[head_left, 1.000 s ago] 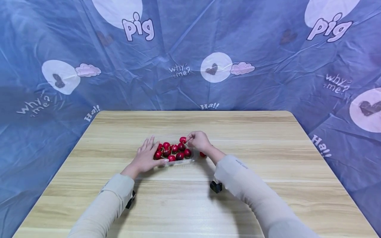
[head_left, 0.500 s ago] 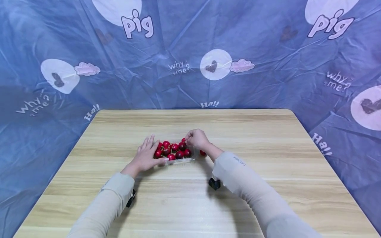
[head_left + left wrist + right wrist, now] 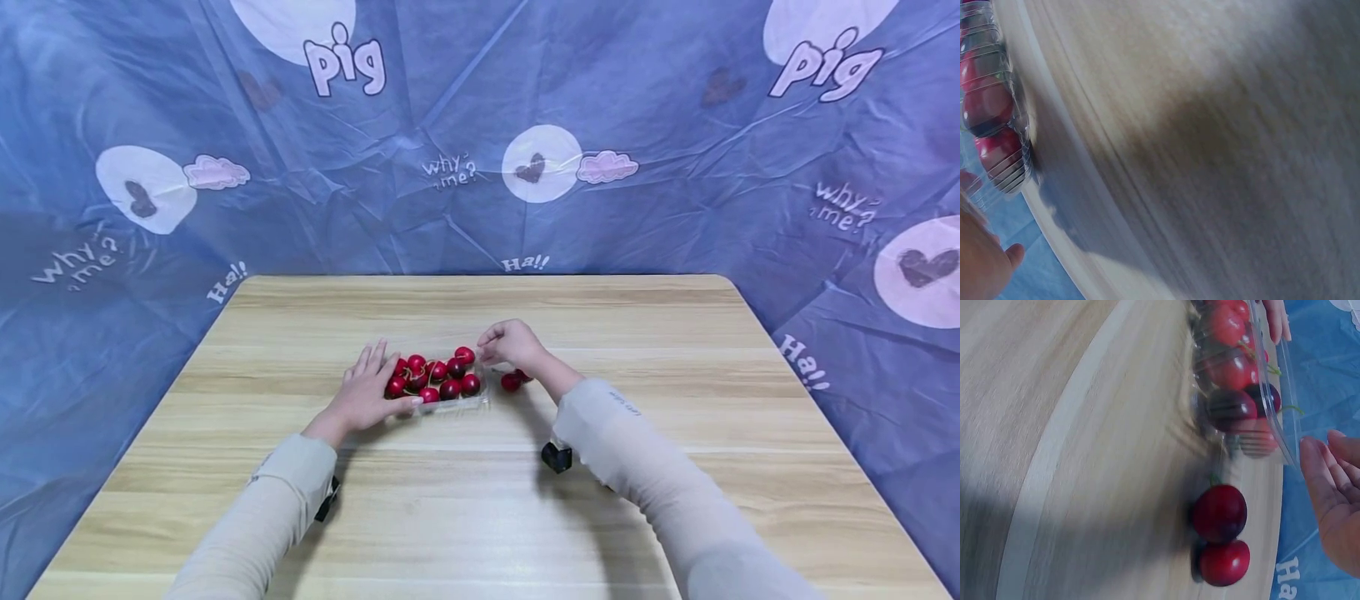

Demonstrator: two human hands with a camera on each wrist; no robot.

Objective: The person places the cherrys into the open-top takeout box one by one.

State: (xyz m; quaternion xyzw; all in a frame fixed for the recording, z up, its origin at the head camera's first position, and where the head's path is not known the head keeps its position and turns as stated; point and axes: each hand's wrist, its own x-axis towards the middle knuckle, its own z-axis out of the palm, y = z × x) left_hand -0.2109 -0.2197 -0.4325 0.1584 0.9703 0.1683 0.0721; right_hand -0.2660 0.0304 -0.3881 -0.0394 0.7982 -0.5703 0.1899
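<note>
A clear plastic box (image 3: 1285,434) holding several red and dark cherries (image 3: 450,389) stands on the table. My left hand (image 3: 366,395) rests at its left end, fingers spread and straight, thumb along the near edge. Just beyond the right end is my right hand (image 3: 513,343), fingers loosely bent with nothing between them in the right wrist view. A bright red cherry (image 3: 464,356) lies at the box's back right corner. Two loose cherries, a dark one (image 3: 1219,512) and a brighter one (image 3: 1225,563), sit touching on the table, below the right hand.
The light wood table (image 3: 450,517) reaches to a blue printed cloth (image 3: 420,225) hung behind it and at both sides. A black wrist camera (image 3: 557,457) hangs under the right sleeve, and another camera (image 3: 327,500) under the left.
The right hand has let go of the cherry at the box's back right corner and drawn off to the right. More of the two loose cherries shows. The left hand has stayed put.
</note>
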